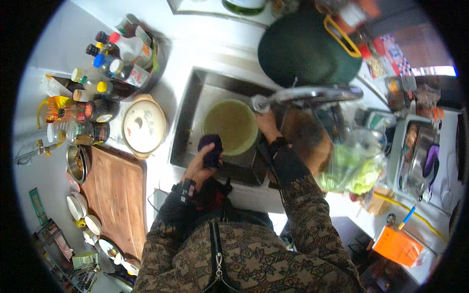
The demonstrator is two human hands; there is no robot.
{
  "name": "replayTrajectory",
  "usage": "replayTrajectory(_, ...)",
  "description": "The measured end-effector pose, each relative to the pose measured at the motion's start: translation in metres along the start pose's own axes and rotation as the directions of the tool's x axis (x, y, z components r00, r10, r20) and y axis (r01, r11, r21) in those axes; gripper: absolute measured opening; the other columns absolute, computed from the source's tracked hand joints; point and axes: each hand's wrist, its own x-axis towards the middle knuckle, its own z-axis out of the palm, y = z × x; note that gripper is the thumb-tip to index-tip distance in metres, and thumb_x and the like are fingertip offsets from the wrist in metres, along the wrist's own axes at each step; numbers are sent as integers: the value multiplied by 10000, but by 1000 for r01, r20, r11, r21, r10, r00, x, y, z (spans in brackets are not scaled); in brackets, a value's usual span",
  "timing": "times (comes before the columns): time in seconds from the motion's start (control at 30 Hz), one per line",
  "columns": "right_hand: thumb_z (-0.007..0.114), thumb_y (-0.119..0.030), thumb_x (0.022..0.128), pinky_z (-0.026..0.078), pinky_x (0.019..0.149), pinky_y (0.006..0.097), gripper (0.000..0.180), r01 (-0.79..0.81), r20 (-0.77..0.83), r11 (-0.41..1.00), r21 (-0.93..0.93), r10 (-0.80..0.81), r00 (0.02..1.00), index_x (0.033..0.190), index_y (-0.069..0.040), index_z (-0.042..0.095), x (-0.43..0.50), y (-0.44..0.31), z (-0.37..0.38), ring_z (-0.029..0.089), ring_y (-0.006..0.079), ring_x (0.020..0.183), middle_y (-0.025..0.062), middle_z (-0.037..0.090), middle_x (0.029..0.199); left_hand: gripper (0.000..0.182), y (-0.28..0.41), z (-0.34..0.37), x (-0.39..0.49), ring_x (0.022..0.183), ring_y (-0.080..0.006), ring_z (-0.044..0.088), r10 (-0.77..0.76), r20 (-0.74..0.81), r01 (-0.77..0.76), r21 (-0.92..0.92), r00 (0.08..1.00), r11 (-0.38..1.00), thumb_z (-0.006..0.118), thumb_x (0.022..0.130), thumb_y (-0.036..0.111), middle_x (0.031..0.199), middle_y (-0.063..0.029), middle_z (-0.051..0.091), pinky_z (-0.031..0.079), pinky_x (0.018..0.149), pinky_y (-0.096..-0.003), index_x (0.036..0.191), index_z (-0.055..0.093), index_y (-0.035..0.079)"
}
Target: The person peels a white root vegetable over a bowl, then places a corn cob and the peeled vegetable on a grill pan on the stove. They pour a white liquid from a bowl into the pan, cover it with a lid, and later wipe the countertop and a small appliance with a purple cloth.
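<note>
My left hand (pixel 200 163) holds a dark purple cloth or sponge (pixel 211 150) over the near left part of a steel sink (pixel 186 110). A round basin of cloudy greenish water (pixel 230 126) sits in the sink, to the right of that cloth. My right hand (pixel 266 123) is at the basin's right side, just below the rounded end of a shiny metal faucet or handle (pixel 261 104); its fingers are partly hidden, and whether they grip anything is unclear. A large dark wok or pot (pixel 311 51) with a yellow handle stands beyond the sink's far right corner.
Left of the sink are a lidded ceramic pot (pixel 143 126), a wooden cutting board (pixel 117 197) and several bottles (pixel 106 89). On the right lie a brown wooden board (pixel 320 146), bagged green vegetables (pixel 351 168) and a grey container (pixel 399 161). An orange packet (pixel 397 246) lies farther right.
</note>
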Motion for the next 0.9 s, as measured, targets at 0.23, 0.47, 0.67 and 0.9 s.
replayTrajectory(0.23,561,-147,935,473,852,392,240,23,267,980,-200,32,963,1125,-3,581,59,37,2,592,236,1025,116,628,1122,428,13,-12,9,824,-229,591,-78,102,98,-213,992,972,735,822,183,1015,-119,618,502,679,-344,1174,539,38)
replayTrajectory(0.47,550,-174,944,477,812,393,240,44,449,937,-345,124,885,1113,-7,584,78,49,17,588,236,961,117,620,1071,514,19,-21,23,847,-237,580,-80,165,131,-326,983,936,719,835,175,1078,-139,600,507,681,-338,1268,472,46)
replayTrajectory(0.67,540,-198,952,480,777,395,244,55,509,923,-380,159,846,1103,-11,586,76,50,22,585,236,907,118,612,1026,516,20,-19,20,858,-242,577,-108,145,148,-301,983,942,717,836,188,1064,-136,603,505,687,-346,1264,473,37)
replayTrajectory(0.9,529,-225,962,484,736,397,253,-80,266,976,-203,133,955,1091,-15,589,67,44,-10,581,237,843,119,604,975,419,24,-13,9,831,-232,590,-57,137,99,-325,989,940,708,844,174,1006,-112,613,493,679,-349,1193,521,36)
